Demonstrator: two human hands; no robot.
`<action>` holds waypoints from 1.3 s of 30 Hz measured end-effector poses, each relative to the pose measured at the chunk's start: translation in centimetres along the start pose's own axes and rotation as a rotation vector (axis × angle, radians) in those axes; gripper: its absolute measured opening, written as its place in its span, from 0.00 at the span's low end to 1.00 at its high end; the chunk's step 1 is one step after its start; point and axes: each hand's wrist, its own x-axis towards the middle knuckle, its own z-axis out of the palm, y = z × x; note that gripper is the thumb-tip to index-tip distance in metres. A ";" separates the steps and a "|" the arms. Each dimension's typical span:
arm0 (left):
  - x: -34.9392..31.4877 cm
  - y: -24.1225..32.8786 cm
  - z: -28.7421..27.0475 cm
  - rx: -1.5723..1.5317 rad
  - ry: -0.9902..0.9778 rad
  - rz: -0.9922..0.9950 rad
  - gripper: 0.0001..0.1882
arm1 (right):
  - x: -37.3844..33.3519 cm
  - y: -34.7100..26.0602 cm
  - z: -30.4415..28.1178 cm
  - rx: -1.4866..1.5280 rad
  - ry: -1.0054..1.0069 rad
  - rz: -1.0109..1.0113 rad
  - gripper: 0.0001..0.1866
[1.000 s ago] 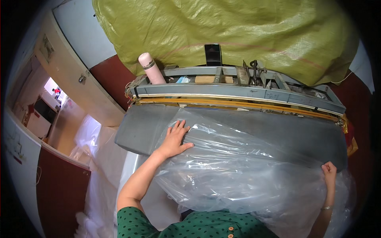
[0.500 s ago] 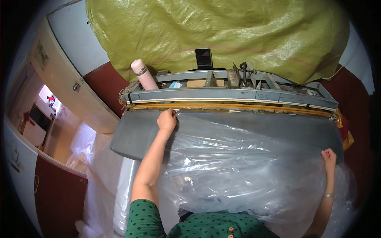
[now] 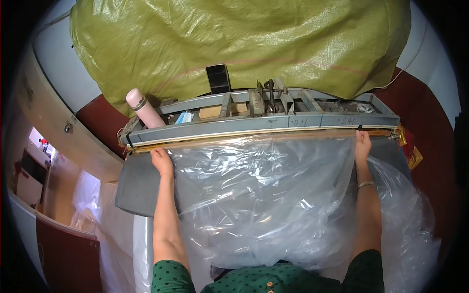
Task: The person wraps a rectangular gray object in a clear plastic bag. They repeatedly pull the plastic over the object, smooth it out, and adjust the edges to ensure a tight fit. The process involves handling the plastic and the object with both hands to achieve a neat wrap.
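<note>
The far side is taken up by a yellow-green woven cover (image 3: 244,34), which appears to have been draped over something bulky, perhaps to shield it from dust. In front of it, a clear plastic sheet (image 3: 264,190) is spread over a grey padded surface (image 3: 139,188), by which, it is judged, a soft, level backing is given to the thin film. Just beyond the padding a long grey metal frame (image 3: 220,126) is set crosswise, and the sheet's far edge is drawn up beside its near side. That edge is gripped near its two ends, seemingly so that it is pulled straight and slack is taken out. At one end the film is pinched by the left hand (image 3: 161,161), its fingers curled in; at the other it is pinched by the right hand (image 3: 362,145), likewise closed. The sheet is thus stretched between the hands, its body hung back toward the wearer. A pink flask (image 3: 148,113) is leaned within the frame's left part, and a dark phone (image 3: 218,78) is stood behind the frame, apparently propped against the cover
</note>
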 end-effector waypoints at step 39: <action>-14.9 13.8 -8.7 -0.797 -0.782 -0.272 0.10 | -18.6 4.5 -32.0 -0.924 -0.721 0.139 0.10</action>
